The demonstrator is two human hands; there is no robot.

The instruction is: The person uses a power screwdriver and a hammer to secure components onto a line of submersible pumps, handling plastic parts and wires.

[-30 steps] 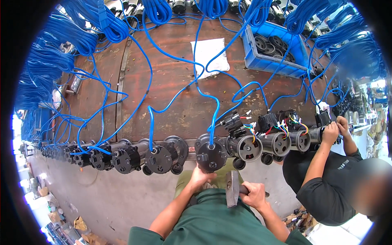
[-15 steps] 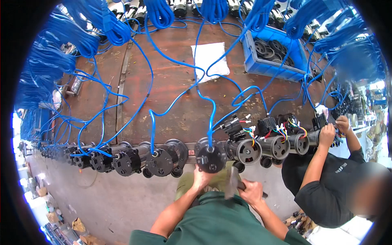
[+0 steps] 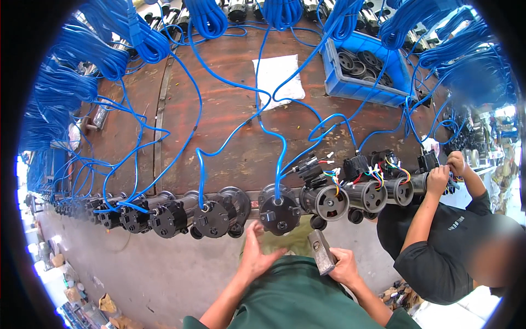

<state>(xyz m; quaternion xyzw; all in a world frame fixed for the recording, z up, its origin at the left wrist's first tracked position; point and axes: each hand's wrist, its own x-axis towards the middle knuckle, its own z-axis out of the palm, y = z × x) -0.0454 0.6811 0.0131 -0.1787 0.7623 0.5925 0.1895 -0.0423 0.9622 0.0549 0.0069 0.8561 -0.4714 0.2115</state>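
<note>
My right hand (image 3: 343,266) is wrapped round a hammer, its steel head (image 3: 321,253) upright in front of my body. My left hand (image 3: 258,256) is open, thumb and fingers apart, and holds nothing. It hangs just below a motor-like cylinder with a round black end cap (image 3: 280,216), apart from it. A blue cable (image 3: 278,181) runs into that cap from above. Left of it, a similar capped unit (image 3: 215,218) lies in the row along the bench edge. To the right, an uncapped cylinder (image 3: 332,203) shows its open end, with a black wired cover (image 3: 313,172) above.
A co-worker's hands (image 3: 441,176) work on a unit at the right. The wooden bench (image 3: 219,131) bears a white packet (image 3: 279,79) and a blue crate (image 3: 361,92) of black round parts. Bundled blue cables (image 3: 205,19) hang along the far side.
My left hand has come away from the capped cylinder, down and left, and opened. The hammer, blurred before, now stands with its head up in my right hand.
</note>
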